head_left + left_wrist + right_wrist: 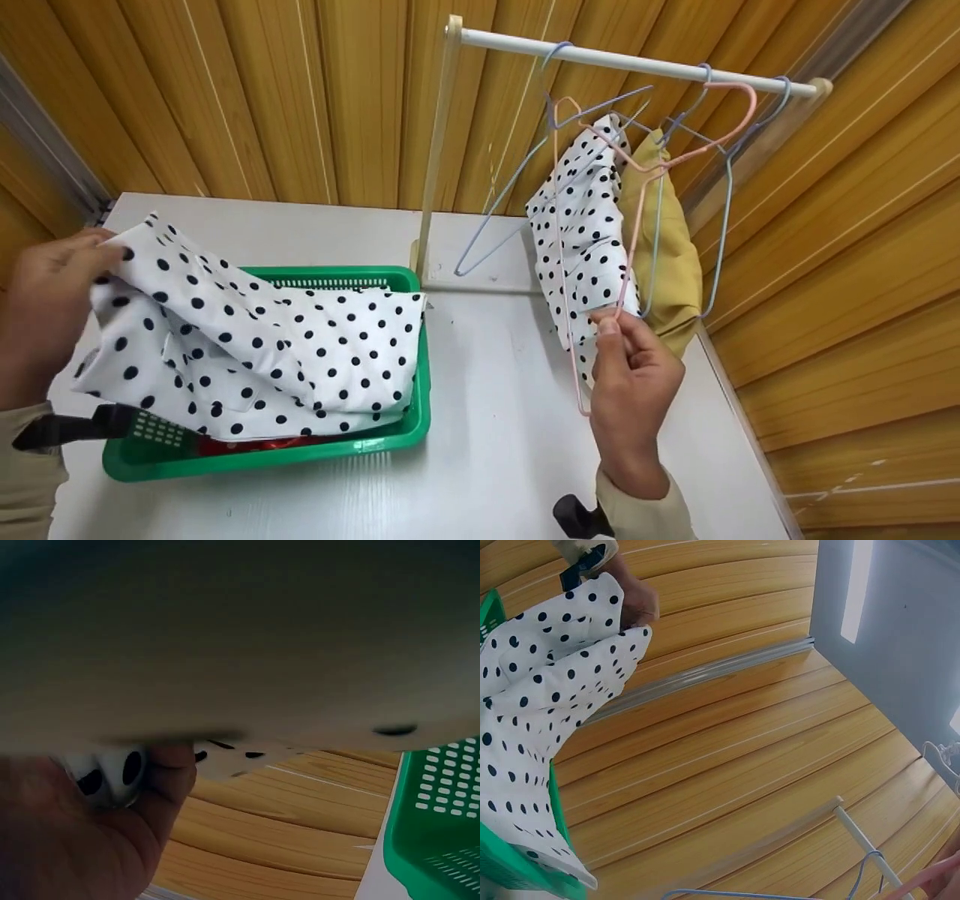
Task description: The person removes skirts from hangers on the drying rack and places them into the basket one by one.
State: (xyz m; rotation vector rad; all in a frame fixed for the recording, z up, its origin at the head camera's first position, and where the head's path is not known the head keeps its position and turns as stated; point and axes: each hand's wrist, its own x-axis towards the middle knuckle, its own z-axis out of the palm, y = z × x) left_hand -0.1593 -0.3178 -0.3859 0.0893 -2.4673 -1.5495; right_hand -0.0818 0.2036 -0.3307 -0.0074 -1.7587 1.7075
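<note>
My left hand (49, 300) grips the left end of a white cloth with black dots (262, 352), lifting that end. The cloth's right part lies over a green basket (360, 448); its kind of garment is not clear. In the left wrist view, bunched dotted cloth (112, 774) shows inside the curled fingers, with blurred fabric covering the upper half. My right hand (634, 375) pinches a pink wire hanger (631, 249) near its lower end. The hanger's hook overlaps the blue hangers in the head view.
A rack with a white rod (637, 61) stands at the back right. On it hang a bare blue hanger (501, 199), another dotted cloth (592, 217) and a yellow cloth (679, 247). Red fabric (247, 445) shows under the dotted cloth in the basket. Wood-patterned walls stand behind and right.
</note>
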